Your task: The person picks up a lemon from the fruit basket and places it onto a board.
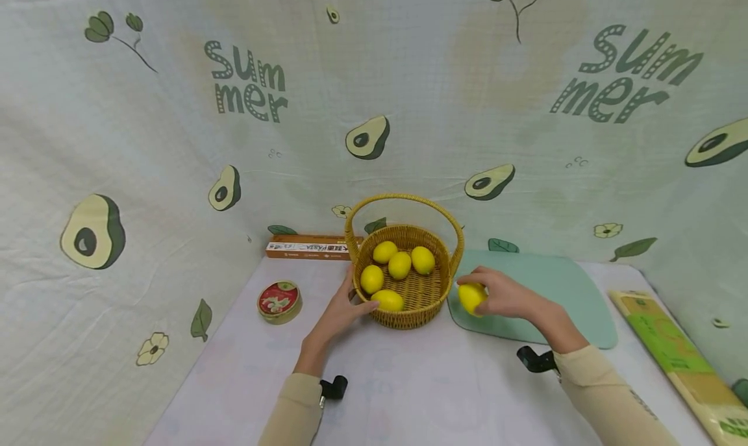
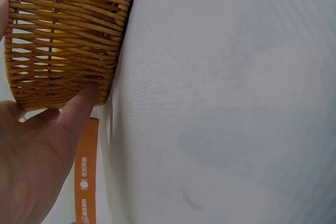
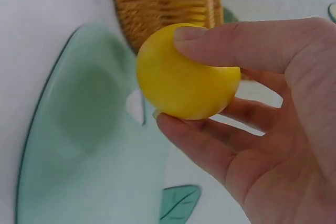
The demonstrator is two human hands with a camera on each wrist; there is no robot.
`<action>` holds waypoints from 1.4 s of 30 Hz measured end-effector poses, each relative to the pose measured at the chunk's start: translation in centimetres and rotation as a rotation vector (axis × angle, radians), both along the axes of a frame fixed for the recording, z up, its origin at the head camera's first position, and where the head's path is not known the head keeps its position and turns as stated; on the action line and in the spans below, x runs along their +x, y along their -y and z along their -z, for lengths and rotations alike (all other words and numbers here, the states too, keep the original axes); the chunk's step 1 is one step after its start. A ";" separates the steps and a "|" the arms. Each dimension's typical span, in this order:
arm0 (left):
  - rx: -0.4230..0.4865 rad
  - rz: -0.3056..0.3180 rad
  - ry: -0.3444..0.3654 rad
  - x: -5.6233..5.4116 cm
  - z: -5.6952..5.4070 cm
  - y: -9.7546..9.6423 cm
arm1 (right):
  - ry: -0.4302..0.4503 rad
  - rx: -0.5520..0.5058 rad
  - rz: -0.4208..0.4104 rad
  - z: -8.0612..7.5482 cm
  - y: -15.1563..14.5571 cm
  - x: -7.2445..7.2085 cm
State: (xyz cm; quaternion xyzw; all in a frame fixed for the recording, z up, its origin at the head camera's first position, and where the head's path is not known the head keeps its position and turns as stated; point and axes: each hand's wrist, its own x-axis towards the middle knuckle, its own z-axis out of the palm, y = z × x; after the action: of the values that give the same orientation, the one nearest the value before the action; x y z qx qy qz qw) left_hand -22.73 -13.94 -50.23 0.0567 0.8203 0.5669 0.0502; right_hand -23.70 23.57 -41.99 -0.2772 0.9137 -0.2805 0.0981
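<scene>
A round wicker basket (image 1: pixel 403 320) with a tall arched handle stands on the table, holding several yellow lemons (image 1: pixel 400 265). My left hand (image 1: pixel 340 308) holds the basket's near left side, its thumb at the rim and its fingers spread along the outer wall. In the left wrist view, one fingertip presses low on the woven wall (image 2: pixel 63 40). My right hand (image 1: pixel 507 293) pinches another lemon (image 3: pixel 184 77) between thumb and fingers, just right of the basket and above a pale green mat (image 1: pixel 537 271).
An orange-brown pasta box (image 1: pixel 310 247) lies behind the basket's left side. A round red-topped tin (image 1: pixel 279 302) sits left of my left hand. At the right edge lies a long green-and-tan packet (image 1: pixel 666 342). Avocado-printed cloth (image 1: pixel 421 108) hangs behind the table.
</scene>
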 end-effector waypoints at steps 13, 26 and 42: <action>0.001 -0.014 0.027 0.5 -0.2 0.1 | -0.036 -0.009 0.158 4.1 -2.2 -2.8; -0.020 -0.011 0.015 0.3 -0.4 0.4 | -0.064 -0.070 0.287 6.0 -2.6 -5.3; 0.009 0.027 0.052 0.2 -1.4 -0.1 | -0.101 -0.112 0.591 7.4 -2.3 -6.6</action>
State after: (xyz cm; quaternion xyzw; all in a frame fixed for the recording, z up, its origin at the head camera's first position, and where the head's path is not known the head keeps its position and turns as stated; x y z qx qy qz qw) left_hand -22.52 -13.85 -48.79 0.0533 0.8152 0.5713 0.0792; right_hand -30.35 25.85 -49.37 -0.0178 0.9417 -0.3325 -0.0489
